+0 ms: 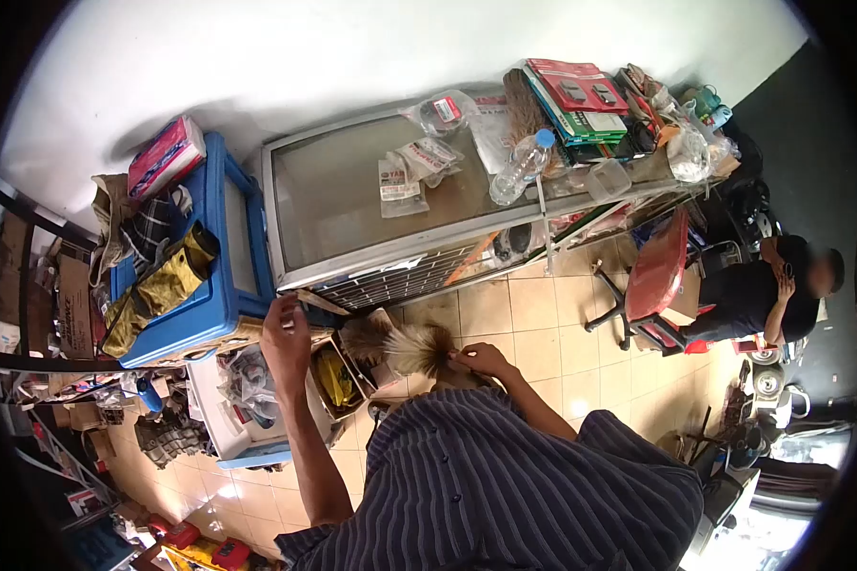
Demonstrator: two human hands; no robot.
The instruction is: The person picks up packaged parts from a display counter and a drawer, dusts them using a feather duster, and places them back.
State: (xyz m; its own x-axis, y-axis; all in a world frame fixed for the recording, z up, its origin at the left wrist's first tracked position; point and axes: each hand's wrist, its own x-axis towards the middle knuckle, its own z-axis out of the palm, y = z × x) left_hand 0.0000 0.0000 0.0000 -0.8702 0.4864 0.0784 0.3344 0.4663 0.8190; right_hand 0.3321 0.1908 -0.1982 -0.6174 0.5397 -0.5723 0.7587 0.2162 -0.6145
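My right hand (483, 360) is closed around a feather duster, its handle mostly hidden by the fingers. Pale and brown feathers (417, 348) of the duster fan out to the left, low in front of the glass display case (338, 214). My left hand (287, 331) is raised, with its fingers loosely bent and apart and nothing visible in them. It appears near the corner where the display case meets the blue plastic cabinet (221, 243); whether it touches either I cannot tell. Below it, an open drawer (209, 419) holds plastic bags and small parts.
On the case top lie plastic packets (405, 181), a water bottle (522, 169) and stacked books (581, 105). Yellow gloves (167, 285) rest on the cabinet. A box (336, 381) stands by my legs. A red chair (659, 262) and a seated person (762, 290) are right.
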